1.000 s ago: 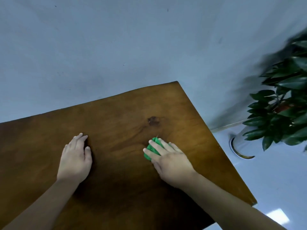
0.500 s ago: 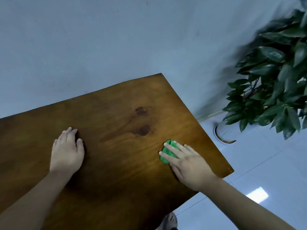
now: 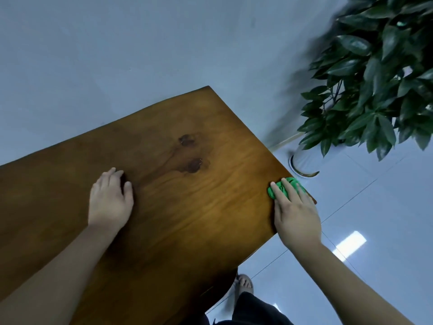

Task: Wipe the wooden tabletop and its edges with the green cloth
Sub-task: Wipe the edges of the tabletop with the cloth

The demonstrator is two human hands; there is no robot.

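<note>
The wooden tabletop [image 3: 187,207] fills the middle and left of the view, with two dark knots in its grain. A bunched green cloth [image 3: 275,192] lies at the table's right corner, partly over the edge. My right hand [image 3: 296,213] presses flat on the cloth, its fingers covering most of it. Flat on the wood near the table's middle rests my left hand [image 3: 110,202], fingers slightly apart, holding nothing.
A leafy potted plant [image 3: 375,90] stands to the right of the table, its pot rim [image 3: 302,167] close to the table's right edge. A pale wall runs behind the table. My foot [image 3: 244,283] shows on the tiled floor below the near edge.
My right hand has slid the green cloth rightward from the table's middle to its right corner. My left hand stays planted on the wood. The view has swung right.
</note>
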